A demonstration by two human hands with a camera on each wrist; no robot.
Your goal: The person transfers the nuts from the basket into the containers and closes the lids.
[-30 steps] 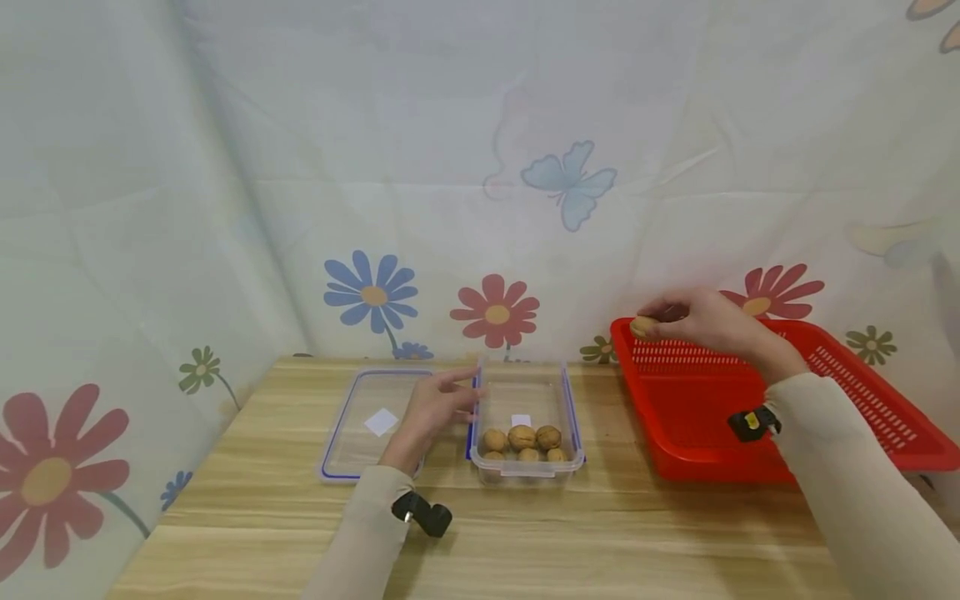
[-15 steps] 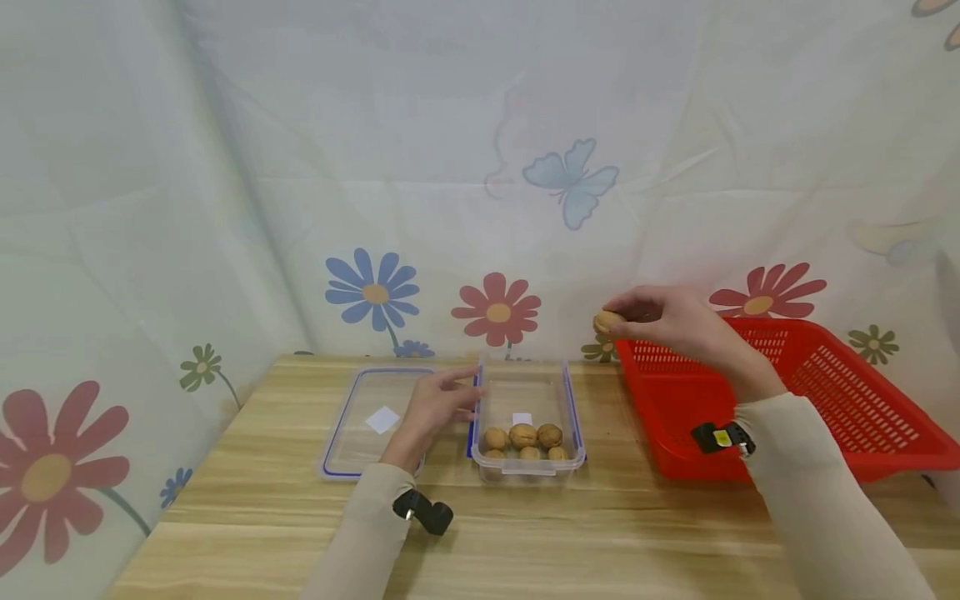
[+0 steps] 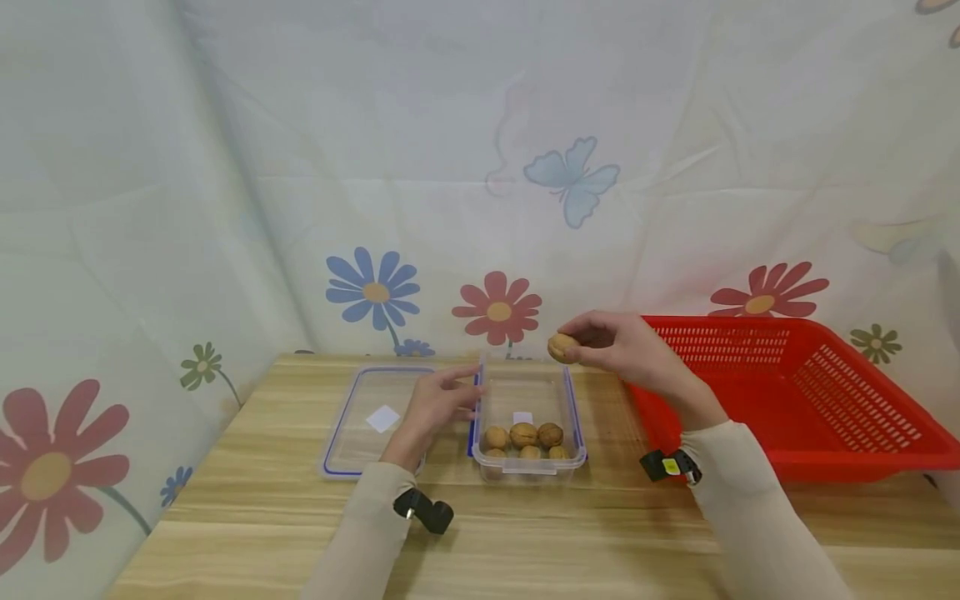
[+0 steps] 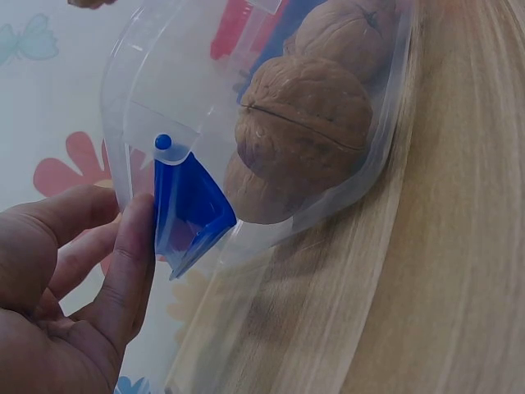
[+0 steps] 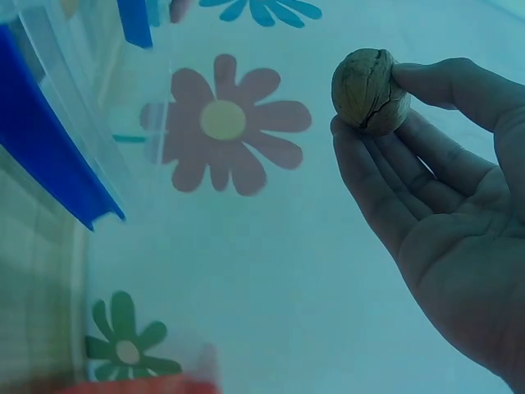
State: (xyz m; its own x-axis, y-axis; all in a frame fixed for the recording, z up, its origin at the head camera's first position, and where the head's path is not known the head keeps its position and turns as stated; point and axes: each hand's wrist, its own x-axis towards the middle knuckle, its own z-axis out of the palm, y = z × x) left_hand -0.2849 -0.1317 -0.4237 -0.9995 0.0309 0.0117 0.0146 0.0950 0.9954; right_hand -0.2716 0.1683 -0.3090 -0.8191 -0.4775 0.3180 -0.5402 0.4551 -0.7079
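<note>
My right hand [image 3: 626,350] pinches a walnut [image 3: 562,347] between thumb and fingertips, raised above the back right of a clear plastic container [image 3: 528,469]. In the right wrist view, a crack runs along this walnut [image 5: 367,92]. Several walnuts [image 3: 523,435] lie inside the container along its near end. My left hand [image 3: 438,408] rests against the container's left wall, its fingers fairly straight at the rim. The left wrist view has those fingertips [image 4: 135,222] beside a blue side latch [image 4: 190,205] that hangs down.
A clear lid with a blue seal [image 3: 360,417] lies flat left of the container, partly behind the left hand. To the right stands a red perforated basket [image 3: 810,462]. A flowered cloth [image 3: 420,167] hangs behind the wooden table [image 3: 247,500].
My right hand has carried the walnut left and slightly down, from over the basket's left rim to above the container's back right. The left hand has stayed at the container wall.
</note>
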